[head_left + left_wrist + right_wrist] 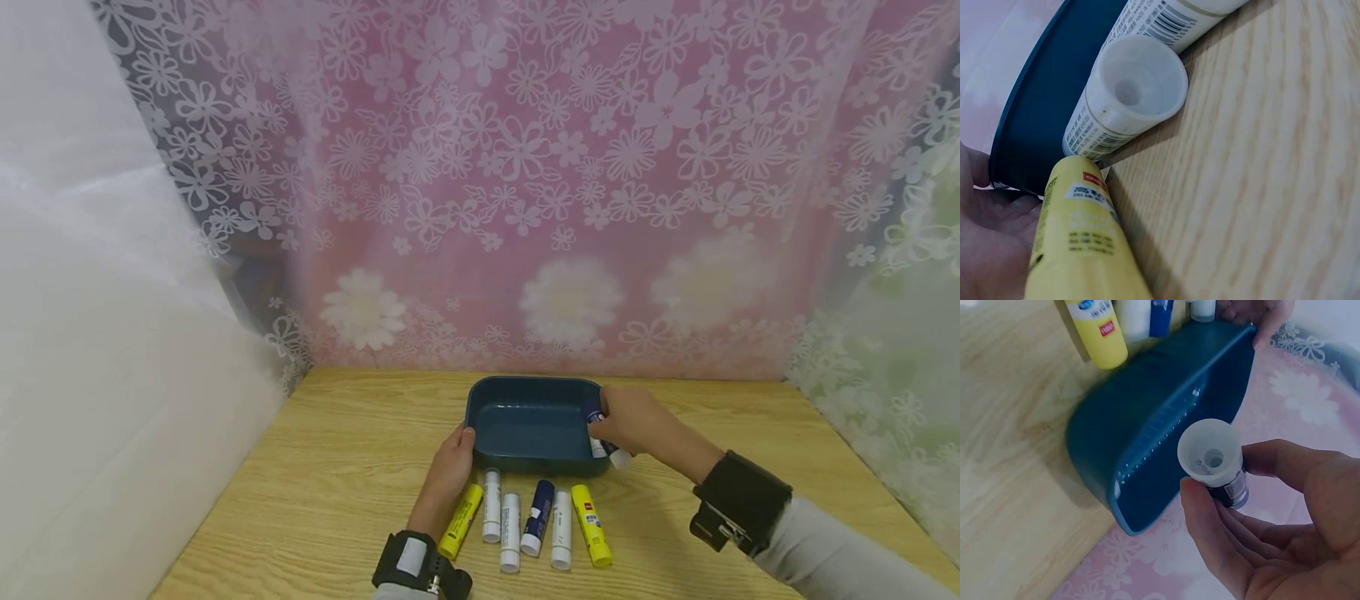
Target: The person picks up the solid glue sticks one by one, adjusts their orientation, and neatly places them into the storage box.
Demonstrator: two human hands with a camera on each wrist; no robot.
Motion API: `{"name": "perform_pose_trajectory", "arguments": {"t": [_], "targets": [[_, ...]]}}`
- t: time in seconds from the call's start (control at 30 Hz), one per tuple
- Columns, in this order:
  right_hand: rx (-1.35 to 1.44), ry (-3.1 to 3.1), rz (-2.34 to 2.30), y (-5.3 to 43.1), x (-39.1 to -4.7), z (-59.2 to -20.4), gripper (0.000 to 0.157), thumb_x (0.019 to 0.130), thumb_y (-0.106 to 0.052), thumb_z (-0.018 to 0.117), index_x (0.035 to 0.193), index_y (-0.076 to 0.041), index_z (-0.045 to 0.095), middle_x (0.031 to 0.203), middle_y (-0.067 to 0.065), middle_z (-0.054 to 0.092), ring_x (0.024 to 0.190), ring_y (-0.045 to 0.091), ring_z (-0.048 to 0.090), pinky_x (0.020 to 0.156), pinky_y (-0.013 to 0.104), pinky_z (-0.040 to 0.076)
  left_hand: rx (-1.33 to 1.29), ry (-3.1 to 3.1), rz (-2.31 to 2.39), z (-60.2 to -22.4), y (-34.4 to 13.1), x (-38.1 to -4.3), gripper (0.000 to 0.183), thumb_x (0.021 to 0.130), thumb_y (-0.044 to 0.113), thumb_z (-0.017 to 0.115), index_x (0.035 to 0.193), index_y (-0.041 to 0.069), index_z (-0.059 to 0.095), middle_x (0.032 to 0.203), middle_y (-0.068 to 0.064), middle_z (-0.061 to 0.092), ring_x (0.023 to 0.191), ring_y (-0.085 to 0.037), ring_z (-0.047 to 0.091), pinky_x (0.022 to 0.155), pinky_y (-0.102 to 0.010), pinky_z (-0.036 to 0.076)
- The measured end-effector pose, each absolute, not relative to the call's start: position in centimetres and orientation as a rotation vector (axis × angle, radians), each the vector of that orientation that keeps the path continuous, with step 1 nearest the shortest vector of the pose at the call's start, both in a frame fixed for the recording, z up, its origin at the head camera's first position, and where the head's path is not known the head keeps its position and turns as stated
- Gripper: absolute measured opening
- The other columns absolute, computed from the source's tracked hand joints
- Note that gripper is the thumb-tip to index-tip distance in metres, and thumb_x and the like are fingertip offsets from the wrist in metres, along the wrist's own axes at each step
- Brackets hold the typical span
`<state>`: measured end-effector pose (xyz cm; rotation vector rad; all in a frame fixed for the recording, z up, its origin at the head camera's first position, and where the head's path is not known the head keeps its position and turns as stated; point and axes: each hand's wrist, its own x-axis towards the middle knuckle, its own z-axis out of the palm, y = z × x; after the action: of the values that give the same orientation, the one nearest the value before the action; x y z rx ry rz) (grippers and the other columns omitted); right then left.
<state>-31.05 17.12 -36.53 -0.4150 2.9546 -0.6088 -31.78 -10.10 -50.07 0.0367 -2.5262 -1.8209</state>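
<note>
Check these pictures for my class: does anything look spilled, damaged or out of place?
Nothing stands out: no spill or damage shows. Six tubes lie loosely rowed before the tray, at slightly differing angles. The left hand grips the tray; the right hand holds another tube at the tray's right end.

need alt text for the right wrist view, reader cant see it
The person's right hand pinches a dark cylindrical stick with a hollow white plastic end, at one end of a dark teal rounded-rectangular tray whose other end the left hand grips. A yellow cylindrical glue stick lies beside the tray on the pale wood-grain table.
</note>
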Motion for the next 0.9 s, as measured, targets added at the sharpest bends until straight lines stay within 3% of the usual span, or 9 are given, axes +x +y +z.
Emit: {"name": "perform_pose_trajectory", "arguments": {"t": [0.17,0.33,0.47,0.6,0.77,0.9], "targets": [[-0.448,2.996,-0.611,16.8,-32.6,-35.9,0.043,0.086,-0.017,0.072,0.051,-0.014,0.047,0.042,-0.004,0.038,0.037,0.015,0.052,0.041,0.023,0.042,0.037,-2.529,-1.818,-50.0,-10.1,-31.9,0.051,0.111,0.029,0.036,0.153,0.001,0.042,0.156,-0.02,0.045,0.148,-0.042,0.035,0.122,-0.06,0.026],[-0.435,2.956,-0.6,16.5,-33.6,-35.2,0.048,0.087,-0.018,0.071,0.049,-0.017,0.042,0.041,-0.004,0.038,0.039,0.018,0.056,0.042,0.022,0.037,0.05,-2.525,-1.833,-50.1,-10.1,-32.0,0.051,0.111,0.029,0.036,0.153,0.002,0.042,0.156,-0.02,0.045,0.149,-0.041,0.035,0.122,-0.06,0.026],[-0.375,2.907,-0.582,16.4,-34.3,-34.4,0.041,0.09,-0.019,0.069,0.054,-0.012,0.053,0.045,0.002,0.051,0.047,0.022,0.064,0.046,0.024,0.046,0.06,-2.52,-1.845,-50.1,-10.0,-32.0,0.051,0.111,0.03,0.036,0.154,0.002,0.041,0.157,-0.019,0.044,0.149,-0.041,0.034,0.122,-0.06,0.025],[-0.324,2.907,-0.568,16.3,-34.9,-33.7,0.028,0.091,-0.019,0.067,0.068,-0.004,0.064,0.056,0.009,0.063,0.052,0.024,0.068,0.051,0.028,0.056,0.054,-2.519,-1.844,-50.0,-9.9,-31.9,0.051,0.111,0.029,0.037,0.154,0.002,0.041,0.157,-0.019,0.044,0.149,-0.041,0.034,0.122,-0.06,0.025],[-0.255,2.908,-0.557,16.3,-35.6,-32.7,0.025,0.092,-0.02,0.068,0.084,0.004,0.068,0.064,0.012,0.067,0.055,0.025,0.07,0.052,0.031,0.059,0.064,-2.52,-1.83,-50.1,-9.9,-31.9,0.05,0.111,0.03,0.037,0.153,0.003,0.043,0.156,-0.019,0.045,0.148,-0.041,0.035,0.122,-0.06,0.026],[-0.236,2.918,-0.595,16.2,-36.3,-32.1,0.029,0.093,-0.02,0.07,0.074,0.001,0.068,0.059,0.011,0.065,0.059,0.028,0.072,0.052,0.03,0.058,0.087,-2.513,-1.845,-50.1,-9.9,-31.8,0.051,0.111,0.031,0.037,0.153,0.004,0.043,0.156,-0.019,0.046,0.149,-0.04,0.035,0.122,-0.06,0.026]]}}
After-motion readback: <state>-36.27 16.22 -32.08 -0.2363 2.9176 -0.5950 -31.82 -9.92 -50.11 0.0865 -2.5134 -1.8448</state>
